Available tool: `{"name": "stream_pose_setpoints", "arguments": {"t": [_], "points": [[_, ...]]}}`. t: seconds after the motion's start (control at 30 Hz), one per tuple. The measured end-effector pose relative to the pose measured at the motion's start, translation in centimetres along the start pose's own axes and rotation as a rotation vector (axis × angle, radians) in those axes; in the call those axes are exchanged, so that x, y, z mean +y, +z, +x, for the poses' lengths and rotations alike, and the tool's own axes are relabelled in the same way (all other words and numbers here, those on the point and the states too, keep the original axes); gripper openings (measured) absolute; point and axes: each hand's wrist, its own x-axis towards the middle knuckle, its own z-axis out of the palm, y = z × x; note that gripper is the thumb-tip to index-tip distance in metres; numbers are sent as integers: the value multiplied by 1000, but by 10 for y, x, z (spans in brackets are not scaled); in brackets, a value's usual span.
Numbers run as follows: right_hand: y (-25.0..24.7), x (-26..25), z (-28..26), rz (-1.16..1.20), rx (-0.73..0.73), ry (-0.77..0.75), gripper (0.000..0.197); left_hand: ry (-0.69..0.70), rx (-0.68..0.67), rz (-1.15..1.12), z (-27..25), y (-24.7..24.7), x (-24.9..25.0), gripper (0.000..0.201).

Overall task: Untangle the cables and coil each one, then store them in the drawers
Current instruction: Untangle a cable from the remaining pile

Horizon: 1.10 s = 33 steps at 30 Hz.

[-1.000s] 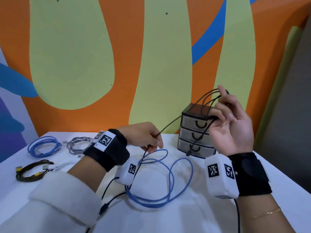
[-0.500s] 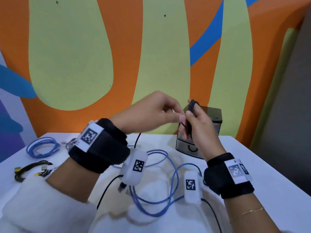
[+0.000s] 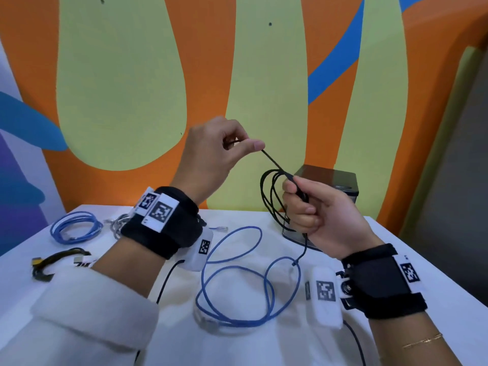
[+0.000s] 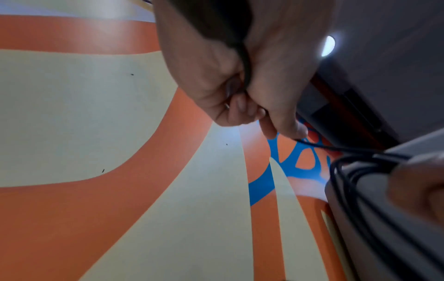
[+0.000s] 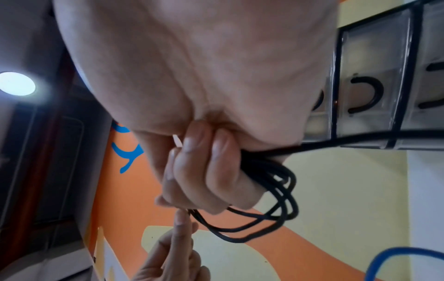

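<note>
A thin black cable (image 3: 269,196) hangs in several loops from my right hand (image 3: 303,207), which grips the bundle in front of the small drawer unit (image 3: 340,180). My left hand (image 3: 245,146) pinches the cable's free end between thumb and forefinger, up and left of the right hand, with a short stretch taut between them. In the right wrist view the black loops (image 5: 271,213) hang from the curled fingers, and the drawer fronts (image 5: 370,91) show behind. The left wrist view shows the cable (image 4: 319,146) running from my left fingertips. A loose blue cable (image 3: 237,283) sprawls on the white table (image 3: 264,347).
At the table's left lie a coiled blue cable (image 3: 75,228), a grey cable (image 3: 116,225) partly hidden by my left wrist, and a black-and-yellow bundle (image 3: 58,262). A painted orange, green and blue wall stands right behind the table.
My hands, close together half a second ago, have separated: the left has pulled the cable's end up and left, and the right has dropped slightly, still holding the loops.
</note>
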Motion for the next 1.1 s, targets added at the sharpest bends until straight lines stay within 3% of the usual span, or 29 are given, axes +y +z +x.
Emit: {"name": "stream_pose_setpoints", "arguments": {"t": [0.1, 0.3, 0.4, 0.53, 0.73, 0.83, 0.97, 1.1], "points": [[-4, 0, 0, 161, -21, -1, 30, 91, -2, 99, -6, 12, -5, 33], [-2, -4, -1, 323, 8, -71, 35, 201, -172, 268, -14, 28, -2, 15], [-1, -3, -1, 347, 4, -95, 35, -38, -382, 58, -15, 32, 11, 13], [-3, -2, 0, 370, 38, -124, 34, -398, -589, -493, -21, 32, 25, 11], [-7, 5, 9, 290, 238, -171, 35, -728, -560, -917, -18, 29, 39, 37], [-7, 10, 15, 171, 367, -248, 34, -687, -564, -894, -17, 27, 40, 35], [-4, 20, 21, -132, 553, -405, 36, -562, -549, -713, -23, 32, 39, 61], [0, 26, 23, -334, 596, -431, 39, -531, -495, -728, -26, 35, 38, 70]]}}
